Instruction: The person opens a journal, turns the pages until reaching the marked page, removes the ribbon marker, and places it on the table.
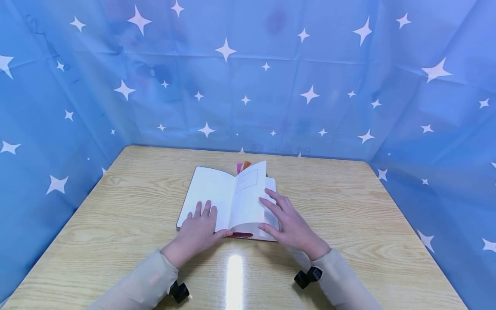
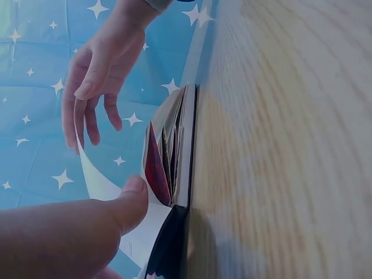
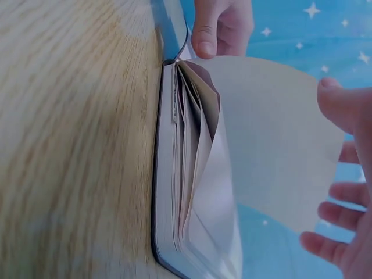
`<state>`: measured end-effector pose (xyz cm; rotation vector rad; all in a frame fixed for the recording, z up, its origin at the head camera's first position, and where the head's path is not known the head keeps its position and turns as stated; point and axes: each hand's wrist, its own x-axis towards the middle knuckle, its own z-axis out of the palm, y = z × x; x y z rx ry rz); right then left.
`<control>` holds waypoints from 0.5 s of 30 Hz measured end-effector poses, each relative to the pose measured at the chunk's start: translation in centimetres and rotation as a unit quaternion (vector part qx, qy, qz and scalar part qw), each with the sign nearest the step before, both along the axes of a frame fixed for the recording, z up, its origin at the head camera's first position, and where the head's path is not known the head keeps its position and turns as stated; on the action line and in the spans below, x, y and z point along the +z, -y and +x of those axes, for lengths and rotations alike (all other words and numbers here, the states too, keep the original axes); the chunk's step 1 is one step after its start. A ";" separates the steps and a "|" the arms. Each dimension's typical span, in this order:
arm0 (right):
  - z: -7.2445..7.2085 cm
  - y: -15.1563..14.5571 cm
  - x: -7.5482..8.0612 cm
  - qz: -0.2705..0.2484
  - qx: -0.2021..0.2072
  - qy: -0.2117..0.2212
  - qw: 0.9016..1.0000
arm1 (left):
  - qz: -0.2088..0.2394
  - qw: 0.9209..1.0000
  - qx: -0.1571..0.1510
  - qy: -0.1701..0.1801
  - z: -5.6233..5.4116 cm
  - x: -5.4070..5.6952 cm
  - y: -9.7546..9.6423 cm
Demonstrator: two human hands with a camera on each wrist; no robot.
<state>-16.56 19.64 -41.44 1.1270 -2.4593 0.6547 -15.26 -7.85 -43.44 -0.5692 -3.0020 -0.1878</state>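
An open notebook (image 1: 211,185) with a dark cover lies on the table. My left hand (image 1: 198,232) rests flat on its left page, with the thumb reaching the lower end of the spine. One page (image 1: 248,198), printed with a thin rectangular outline, stands raised and curved from the right side. Around that page's outer edge is my right hand (image 1: 288,224), fingers spread and thumb apart from them. The right wrist view shows the back of the raised page (image 3: 273,133) beside the fingers. A dark red insert (image 2: 156,168) shows between the pages below.
Pink and orange tabs or tassels (image 1: 245,165) stick out at the notebook's top. The wooden table (image 1: 329,193) carries a bright light reflection in front. A blue curtain (image 1: 267,116) with white stars hangs behind and at both sides. Small black devices (image 1: 308,277) sit at both wrists.
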 end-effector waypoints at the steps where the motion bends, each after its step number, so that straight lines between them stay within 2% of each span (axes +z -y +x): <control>1: 0.0 0.0 0.0 -0.003 0.003 -0.006 1.000 | -0.004 1.000 -0.007 -0.017 0.0 0.0 0.0; 5: -0.1 0.1 0.0 -0.015 0.014 -0.030 0.999 | -0.010 0.995 -0.038 -0.093 0.0 -0.3 0.0; 7: -0.2 0.1 0.0 -0.021 0.018 -0.039 0.999 | -0.007 0.992 -0.049 -0.118 -0.1 -0.4 0.0; 10: -0.2 0.2 0.0 -0.026 0.021 -0.045 0.998 | 0.000 0.989 -0.057 -0.134 0.0 -0.6 0.0; 15: -0.1 0.1 -0.1 -0.029 0.013 -0.038 0.999 | 0.016 0.988 -0.062 -0.138 0.3 -0.6 0.2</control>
